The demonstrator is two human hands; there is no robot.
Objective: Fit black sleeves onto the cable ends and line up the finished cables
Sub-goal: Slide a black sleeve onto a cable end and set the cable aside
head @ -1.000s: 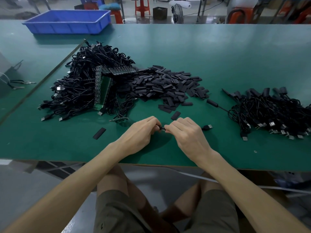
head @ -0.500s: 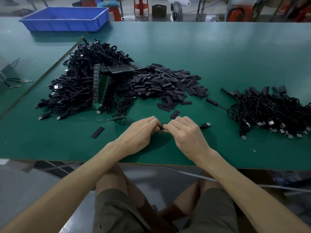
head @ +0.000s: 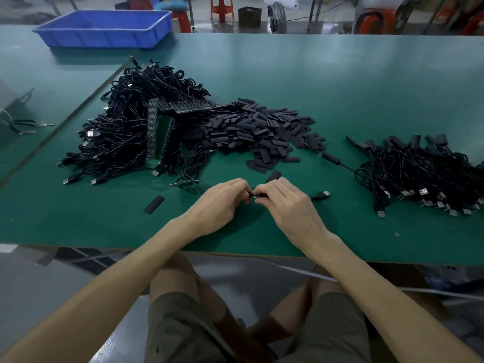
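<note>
Currently, head view: left hand (head: 222,203) and right hand (head: 285,205) meet at near-centre of tabletop (head: 340,87), both pinching one black cable end (head: 258,195); whether sleeve is on it can't tell. Its USB plug (head: 323,194) lies just right of the right hand. Three heaps: raw cables (head: 125,132) left, on green boards (head: 162,137); sleeve pile (head: 256,129) centre; finished cables (head: 424,174) right. Two stray sleeves: one (head: 154,203) left of hands, one (head: 273,176) just behind the right hand. One blue bin (head: 104,28) far left.

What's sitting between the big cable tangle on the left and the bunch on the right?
In the head view, a heap of loose black sleeves, then green table where one sleeved cable end lies.
</note>
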